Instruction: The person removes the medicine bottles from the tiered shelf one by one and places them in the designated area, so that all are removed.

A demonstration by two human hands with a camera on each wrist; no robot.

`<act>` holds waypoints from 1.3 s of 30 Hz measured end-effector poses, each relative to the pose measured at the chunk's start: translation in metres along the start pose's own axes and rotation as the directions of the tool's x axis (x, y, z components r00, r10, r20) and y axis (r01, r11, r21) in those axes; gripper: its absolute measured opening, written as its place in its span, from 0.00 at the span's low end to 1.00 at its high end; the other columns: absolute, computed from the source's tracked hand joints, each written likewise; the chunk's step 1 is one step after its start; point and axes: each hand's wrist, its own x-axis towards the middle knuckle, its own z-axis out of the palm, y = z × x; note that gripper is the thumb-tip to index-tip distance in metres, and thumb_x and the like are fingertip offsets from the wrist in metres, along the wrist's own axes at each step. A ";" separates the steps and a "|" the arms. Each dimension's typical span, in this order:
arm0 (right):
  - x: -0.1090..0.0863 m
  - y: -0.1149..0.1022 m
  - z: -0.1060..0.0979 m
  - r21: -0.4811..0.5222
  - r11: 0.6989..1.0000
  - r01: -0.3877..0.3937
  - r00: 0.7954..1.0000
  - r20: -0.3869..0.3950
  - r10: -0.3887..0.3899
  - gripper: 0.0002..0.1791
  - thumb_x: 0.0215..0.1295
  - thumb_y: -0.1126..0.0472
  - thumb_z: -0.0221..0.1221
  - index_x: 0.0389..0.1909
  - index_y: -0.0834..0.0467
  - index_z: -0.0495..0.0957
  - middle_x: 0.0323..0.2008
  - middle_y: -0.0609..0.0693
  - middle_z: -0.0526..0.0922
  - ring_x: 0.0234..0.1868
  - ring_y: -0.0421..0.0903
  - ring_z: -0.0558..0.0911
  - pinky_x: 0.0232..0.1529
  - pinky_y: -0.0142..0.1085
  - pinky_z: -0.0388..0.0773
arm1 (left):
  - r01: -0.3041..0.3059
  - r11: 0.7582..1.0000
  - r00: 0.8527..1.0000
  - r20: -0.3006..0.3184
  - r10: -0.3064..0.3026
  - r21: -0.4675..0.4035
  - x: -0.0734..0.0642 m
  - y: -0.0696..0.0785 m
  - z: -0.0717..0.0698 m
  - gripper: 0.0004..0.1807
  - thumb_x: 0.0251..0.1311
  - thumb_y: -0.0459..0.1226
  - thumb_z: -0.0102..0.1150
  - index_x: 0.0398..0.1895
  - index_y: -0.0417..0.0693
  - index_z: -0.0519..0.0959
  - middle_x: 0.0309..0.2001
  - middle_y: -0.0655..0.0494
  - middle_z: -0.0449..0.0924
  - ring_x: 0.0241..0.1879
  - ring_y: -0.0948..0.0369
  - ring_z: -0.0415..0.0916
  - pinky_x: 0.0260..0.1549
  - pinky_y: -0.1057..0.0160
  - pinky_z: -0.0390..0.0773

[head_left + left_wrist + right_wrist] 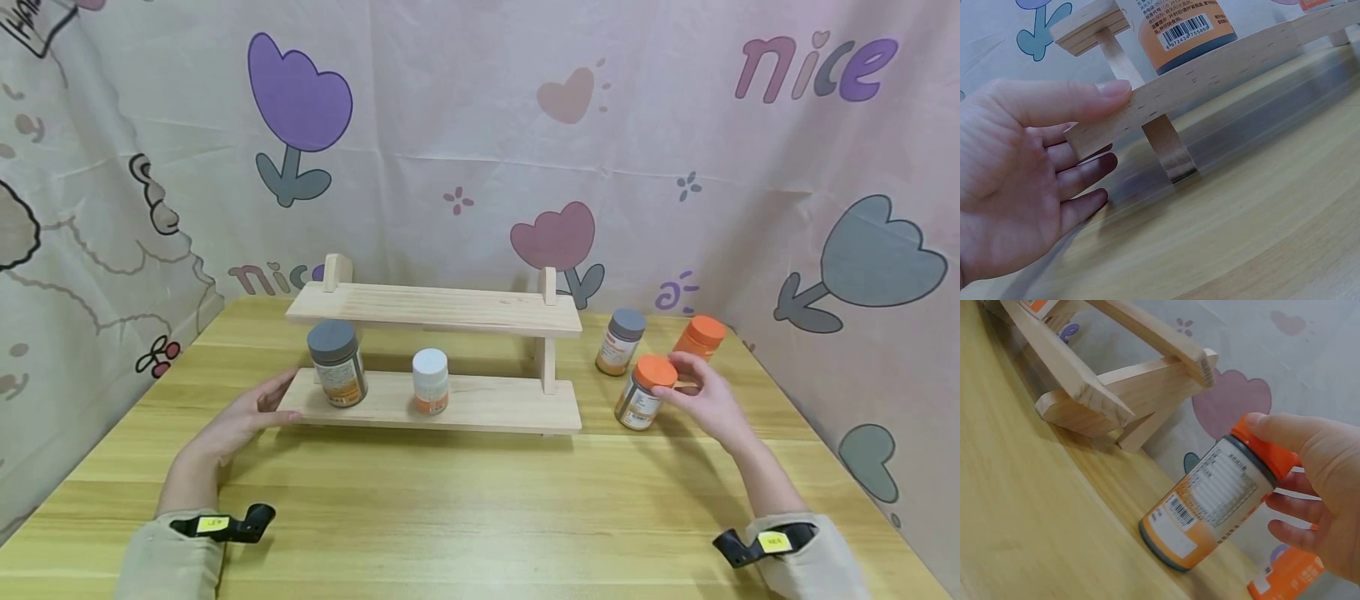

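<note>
At the left end of a two-tier wooden shelf (480,403), my left hand (243,414) grips the lower board. In the left wrist view the thumb (1094,100) lies on the board's front edge, the fingers behind and below it. On that board stand a large grey-capped pill bottle (337,367) and a small white-capped bottle (431,382). My right hand (708,398) holds an orange-capped pill bottle (639,404) by its cap, right of the shelf. Thumb and fingers sit on opposite sides of the cap (1260,447). The bottle's base is at the tabletop.
Behind the held bottle stand a grey-capped brown bottle (619,343) and an orange bottle (699,337), partly hidden by my right hand. The upper board (435,307) overhangs the back of the lower one. A printed cloth (450,125) hangs behind the wooden table (465,517).
</note>
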 end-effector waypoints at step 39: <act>0.044 -0.118 0.052 0.262 0.943 0.206 0.968 0.083 -0.235 0.28 0.57 0.68 0.62 0.59 0.67 0.67 0.52 0.60 0.77 0.51 0.53 0.76 0.52 0.37 0.73 | -0.013 0.999 1.000 0.006 0.013 -0.045 -0.001 0.000 0.000 0.45 0.60 0.34 0.56 0.71 0.33 0.38 0.71 0.34 0.34 0.67 0.37 0.35 0.47 0.87 0.57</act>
